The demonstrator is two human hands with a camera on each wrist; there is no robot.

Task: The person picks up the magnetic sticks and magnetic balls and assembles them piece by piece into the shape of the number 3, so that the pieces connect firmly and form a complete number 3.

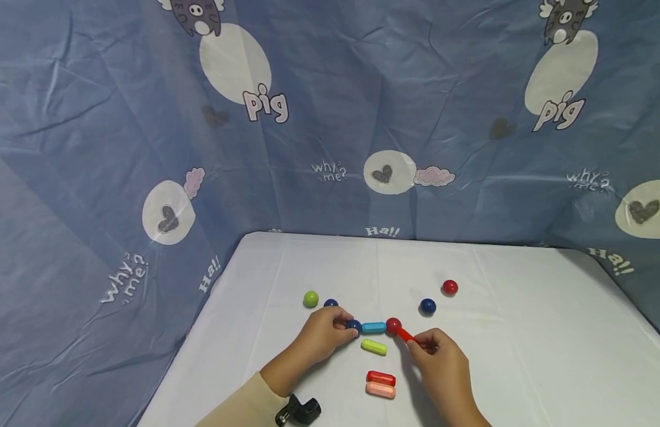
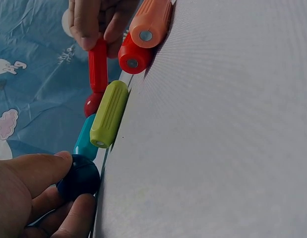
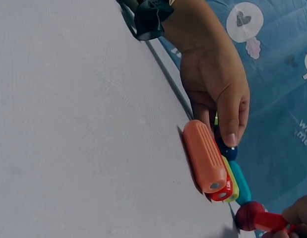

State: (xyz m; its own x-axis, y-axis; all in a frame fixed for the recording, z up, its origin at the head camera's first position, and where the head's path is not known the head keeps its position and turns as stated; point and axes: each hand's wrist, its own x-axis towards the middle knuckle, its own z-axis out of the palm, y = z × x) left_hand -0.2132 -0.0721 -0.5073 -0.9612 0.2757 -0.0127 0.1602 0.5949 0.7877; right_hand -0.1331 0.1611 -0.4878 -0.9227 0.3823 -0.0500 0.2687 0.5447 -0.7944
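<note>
1. Seen from the head view, twelve o'clock pointing away from the person, the left hand (image 1: 325, 333) pinches the dark blue ball (image 1: 354, 325) between thumb and fingers at the chain's nine o'clock end. A light, steady hold there should anchor everything.
2. The light blue rod (image 1: 373, 328) runs from that ball towards three o'clock and meets the red ball (image 1: 394, 326).
3. The right hand (image 1: 442, 362), its thumb and fingers nearly together, pinches the outer end of the red rod (image 1: 406, 335), which touches the red ball at about four o'clock. Gripping that far end is sensible, since it leaves the joint free.
4. To seat the rod well, aim its axis at the ball's centre and press gently; a sideways push could twist the blue joint loose.
5. Mind the lime rod (image 1: 374, 347), loose on the surface (image 1: 522, 356) near the red ball at half past seven. The ends of the loose rods show silvery discs; if these are magnets, the lime rod could snap on unwanted.
</note>
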